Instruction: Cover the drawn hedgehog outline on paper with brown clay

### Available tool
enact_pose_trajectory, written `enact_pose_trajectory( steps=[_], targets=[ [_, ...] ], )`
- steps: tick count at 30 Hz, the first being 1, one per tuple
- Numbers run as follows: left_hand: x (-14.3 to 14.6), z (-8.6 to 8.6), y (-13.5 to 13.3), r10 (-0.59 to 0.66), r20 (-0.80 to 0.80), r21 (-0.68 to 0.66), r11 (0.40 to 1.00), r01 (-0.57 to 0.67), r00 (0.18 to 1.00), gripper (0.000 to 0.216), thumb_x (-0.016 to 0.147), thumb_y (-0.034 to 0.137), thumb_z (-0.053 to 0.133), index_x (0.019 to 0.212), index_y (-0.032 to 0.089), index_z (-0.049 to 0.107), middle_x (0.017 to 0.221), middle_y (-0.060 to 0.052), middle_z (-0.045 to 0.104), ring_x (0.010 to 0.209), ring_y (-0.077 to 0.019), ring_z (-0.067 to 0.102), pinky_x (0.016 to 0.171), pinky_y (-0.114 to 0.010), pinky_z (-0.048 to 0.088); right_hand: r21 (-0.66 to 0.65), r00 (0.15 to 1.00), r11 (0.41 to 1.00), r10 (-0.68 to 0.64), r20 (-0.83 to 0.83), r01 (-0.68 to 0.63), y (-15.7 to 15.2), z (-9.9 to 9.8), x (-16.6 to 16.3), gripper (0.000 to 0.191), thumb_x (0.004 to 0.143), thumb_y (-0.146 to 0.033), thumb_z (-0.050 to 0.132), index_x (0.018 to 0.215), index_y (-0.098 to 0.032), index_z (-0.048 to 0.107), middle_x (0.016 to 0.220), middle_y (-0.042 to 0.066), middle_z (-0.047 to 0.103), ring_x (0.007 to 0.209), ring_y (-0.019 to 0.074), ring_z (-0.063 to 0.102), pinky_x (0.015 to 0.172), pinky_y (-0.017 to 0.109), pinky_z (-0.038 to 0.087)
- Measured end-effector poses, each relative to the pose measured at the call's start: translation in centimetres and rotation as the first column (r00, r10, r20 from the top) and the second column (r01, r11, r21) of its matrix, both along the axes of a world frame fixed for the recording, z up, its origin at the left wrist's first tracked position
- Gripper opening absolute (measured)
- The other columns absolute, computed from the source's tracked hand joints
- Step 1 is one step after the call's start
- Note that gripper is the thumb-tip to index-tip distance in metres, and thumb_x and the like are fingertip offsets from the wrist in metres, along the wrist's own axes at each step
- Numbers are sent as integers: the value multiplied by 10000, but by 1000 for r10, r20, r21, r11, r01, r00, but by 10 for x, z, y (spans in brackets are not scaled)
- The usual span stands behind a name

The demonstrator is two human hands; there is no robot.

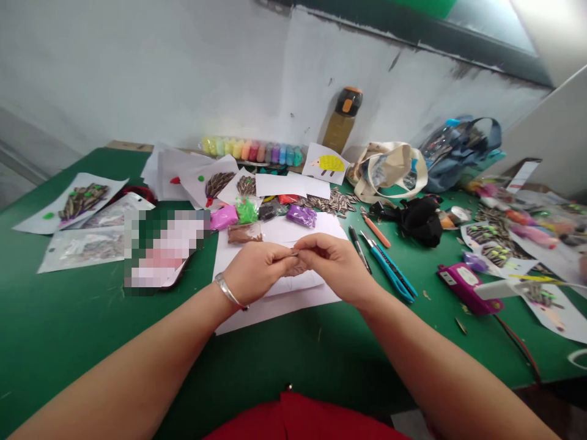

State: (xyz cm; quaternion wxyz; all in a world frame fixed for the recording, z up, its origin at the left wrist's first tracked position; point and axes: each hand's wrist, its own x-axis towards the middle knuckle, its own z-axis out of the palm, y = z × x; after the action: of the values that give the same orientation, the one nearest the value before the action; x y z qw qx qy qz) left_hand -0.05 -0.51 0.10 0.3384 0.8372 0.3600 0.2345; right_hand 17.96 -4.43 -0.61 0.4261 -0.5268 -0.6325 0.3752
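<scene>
Over the white paper [243, 318], my left hand [251, 272] and my right hand [337, 266] meet with fingertips pinched together. Between them is a small brown piece that looks like modelling clay [299, 266], partly covered by the fingers. Just beyond my left hand lies a packet of brown clay [245, 233]. Further packets sit behind it: pink [224, 217], green [247, 210], black [272, 209] and purple [301, 216]. Striped sunflower seeds [332, 201] are heaped behind the paper. To the right of my right hand are a pen [360, 247] and a blue craft knife [389, 266].
A bottle [343, 119] leans by the wall near a row of coloured clay tubs [257, 151] and a yellow hedgehog picture [328, 163]. Left lies a blurred-out phone [165, 250]. On the right are a cloth bag [389, 168], black cloth [419, 220] and a magenta device [468, 290].
</scene>
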Motion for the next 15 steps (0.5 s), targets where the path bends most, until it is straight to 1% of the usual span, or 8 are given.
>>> enact_pose_trajectory(
  steps=[2, 3, 5, 7, 8, 10, 12, 15],
  targets=[
    [-2, -1, 4, 44, -8, 35, 998, -44, 999, 313, 881, 289, 489, 628, 185, 643, 615, 37, 647, 608, -114, 563, 584, -225, 380, 106, 983, 994, -21, 180, 2, -1, -2, 4, 186, 889, -254, 547, 1019, -199, 668, 965, 54, 689, 902, 177, 640, 815, 336, 523],
    [-3, -3, 7, 74, -24, 52, 996, -73, 997, 330, 884, 300, 479, 613, 181, 625, 612, 32, 640, 613, -118, 562, 588, -233, 374, 169, 949, 984, -4, 314, -51, -3, -5, 6, 222, 908, -263, 525, 1069, -202, 665, 1024, 72, 676, 960, 192, 621, 861, 363, 507],
    [-5, -10, 13, 146, -72, 77, 987, -140, 987, 345, 887, 321, 470, 599, 177, 595, 615, 23, 633, 624, -126, 562, 593, -246, 362, 261, 807, 951, -23, 590, -164, -9, -12, 11, 274, 925, -301, 504, 1137, -219, 659, 1168, 105, 633, 1096, 249, 557, 960, 452, 446],
    [-5, -18, 19, 163, -145, 102, 984, -149, 976, 357, 895, 327, 454, 595, 178, 579, 633, 12, 641, 632, -134, 561, 603, -259, 353, 234, 639, 945, -35, 768, -228, -17, -20, 14, 344, 937, -338, 485, 1245, -245, 609, 1346, 117, 536, 1249, 309, 446, 1048, 545, 343],
    [-4, -23, 22, 162, -188, 130, 982, -139, 969, 354, 898, 325, 446, 605, 180, 582, 648, 5, 646, 641, -141, 561, 610, -268, 348, 209, 576, 945, -26, 817, -253, -20, -24, 15, 389, 946, -389, 466, 1293, -252, 574, 1424, 120, 468, 1312, 326, 383, 1083, 581, 282],
    [-4, -30, 25, 168, -216, 144, 980, -139, 962, 332, 893, 322, 452, 629, 183, 595, 676, -9, 657, 672, -159, 565, 627, -283, 340, 169, 490, 949, -18, 871, -266, -25, -31, 14, 461, 954, -466, 417, 1369, -284, 501, 1508, 107, 364, 1387, 337, 278, 1111, 611, 205],
    [-3, -35, 27, 177, -229, 147, 978, -146, 957, 323, 894, 326, 451, 647, 186, 605, 689, -18, 660, 690, -170, 565, 638, -291, 335, 130, 446, 952, 7, 895, -275, -27, -34, 11, 492, 958, -519, 365, 1392, -311, 470, 1545, 86, 305, 1420, 337, 216, 1120, 624, 160],
    [-3, -37, 28, 186, -244, 147, 977, -153, 952, 332, 902, 338, 436, 659, 189, 606, 702, -22, 665, 696, -174, 564, 641, -295, 331, 91, 424, 954, 41, 905, -287, -25, -34, 6, 512, 965, -548, 302, 1383, -312, 479, 1564, 61, 276, 1438, 335, 172, 1128, 633, 106]
  ],
)
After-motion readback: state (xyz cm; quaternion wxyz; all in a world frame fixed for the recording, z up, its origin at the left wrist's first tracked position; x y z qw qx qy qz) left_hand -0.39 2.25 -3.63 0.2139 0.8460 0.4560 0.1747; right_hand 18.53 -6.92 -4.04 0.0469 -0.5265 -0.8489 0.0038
